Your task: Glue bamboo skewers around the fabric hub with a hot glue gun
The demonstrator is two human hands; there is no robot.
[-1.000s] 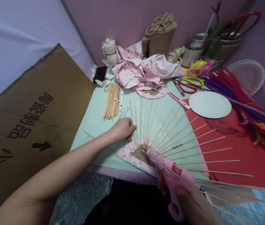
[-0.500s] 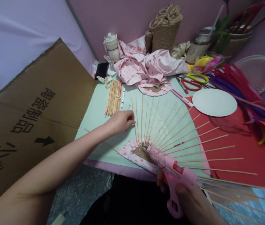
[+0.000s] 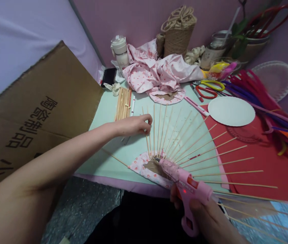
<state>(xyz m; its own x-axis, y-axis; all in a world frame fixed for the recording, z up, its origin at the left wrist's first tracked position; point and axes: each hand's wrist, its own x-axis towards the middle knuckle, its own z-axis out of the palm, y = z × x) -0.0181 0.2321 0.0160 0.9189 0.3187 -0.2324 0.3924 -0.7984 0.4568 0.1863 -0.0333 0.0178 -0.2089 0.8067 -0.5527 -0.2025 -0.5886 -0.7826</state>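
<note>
My right hand (image 3: 207, 213) is wrapped round a pink hot glue gun (image 3: 184, 181) with a small red light glowing on its side. The gun's nozzle touches or hangs just over a brown patch framed by pink flowered cloth (image 3: 144, 166). Thin bamboo sticks (image 3: 161, 128) fan out from that cloth-covered base across the table. My left hand (image 3: 136, 125) reaches in over the leftmost upright sticks, its fingers curled and pinched at one of them. Its fingertips partly hide that stick. One separate stick (image 3: 115, 157) points left from the base, beneath my left forearm.
A bundle of sticks (image 3: 123, 101) and a white pen (image 3: 133, 105) lie beyond my left hand. Crumpled pink cloth (image 3: 164, 73), scissors (image 3: 206, 90), a white paper plate (image 3: 231, 111) and coloured pipe cleaners (image 3: 266, 105) sit farther back. Printed cardboard (image 3: 64, 88) leans at left.
My left hand has moved slightly up and to the right, over the sticks, and its fingers have loosened from a tighter curl. The glue gun stays almost in place.
</note>
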